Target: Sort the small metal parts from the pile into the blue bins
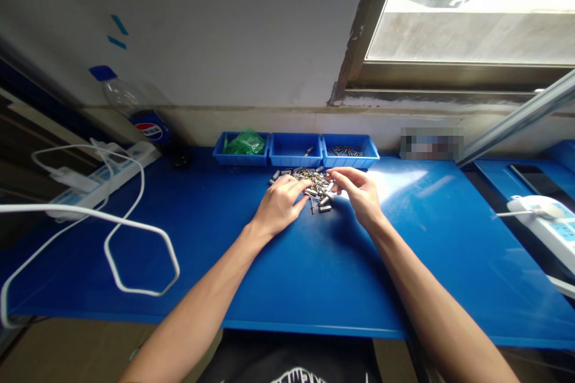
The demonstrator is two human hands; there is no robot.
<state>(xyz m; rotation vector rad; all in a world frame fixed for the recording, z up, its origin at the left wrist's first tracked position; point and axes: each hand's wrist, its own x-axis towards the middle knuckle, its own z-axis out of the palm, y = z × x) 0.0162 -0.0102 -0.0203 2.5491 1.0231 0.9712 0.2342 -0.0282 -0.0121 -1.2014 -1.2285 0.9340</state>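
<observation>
A loose pile of small metal parts (324,209), silvery cylinders mixed with thin brass-coloured pins, lies on the blue table (309,275). My left hand (281,200) rests on the pile's left side, its thumb and index finger apart and the other fingers partly hidden. At the right edge, my right hand (357,191) has its fingers curled and tips drawn together; whatever is between them is too small to make out. Behind the pile stand three blue bins: the left bin (240,160) with green plastic (246,142), the middle bin (294,161) with a small part, the right bin (350,162) with several pins.
A cola bottle (150,125) stands at the back left. White cable (139,293) loops over the left side near a power strip (130,164). Another power strip (545,224) and a dark phone (536,182) are at the right. A blurred-out item (431,143) stands against the wall.
</observation>
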